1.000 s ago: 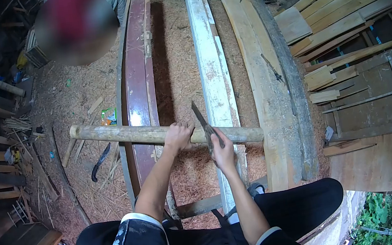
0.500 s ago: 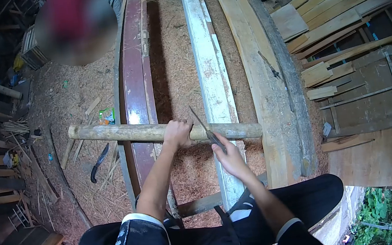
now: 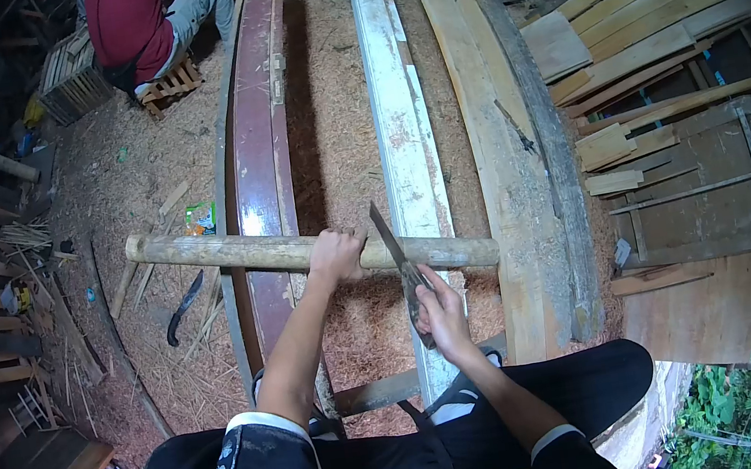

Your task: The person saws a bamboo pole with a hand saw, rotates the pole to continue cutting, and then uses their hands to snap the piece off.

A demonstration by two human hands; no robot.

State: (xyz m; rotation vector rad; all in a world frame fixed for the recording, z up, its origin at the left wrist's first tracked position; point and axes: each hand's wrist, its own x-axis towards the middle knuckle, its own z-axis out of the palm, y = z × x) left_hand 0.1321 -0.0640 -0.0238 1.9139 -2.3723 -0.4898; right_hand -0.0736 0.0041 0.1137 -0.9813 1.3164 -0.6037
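Observation:
A long round pole (image 3: 234,250) lies crosswise over the maroon beam (image 3: 261,169), the white beam (image 3: 400,135) and the edge of a light wooden plank (image 3: 501,169). My left hand (image 3: 336,255) is wrapped round the pole near its middle. Just right of it, my right hand (image 3: 440,314) grips the handle of a saw-like tool (image 3: 388,233). The narrow blade points up and away from me and crosses the pole; whether its edge touches the wood is unclear.
A machete (image 3: 184,309) and a green-orange packet (image 3: 200,219) lie on the shaving-covered ground at the left. A person in a red shirt (image 3: 130,24) sits at the upper left. Boards (image 3: 644,24) and an oval panel (image 3: 713,177) stand at the right.
My right hand and the tool have moved slightly towards me, and more of the blade and handle shows. My left hand stays on the pole. The view has shifted slightly.

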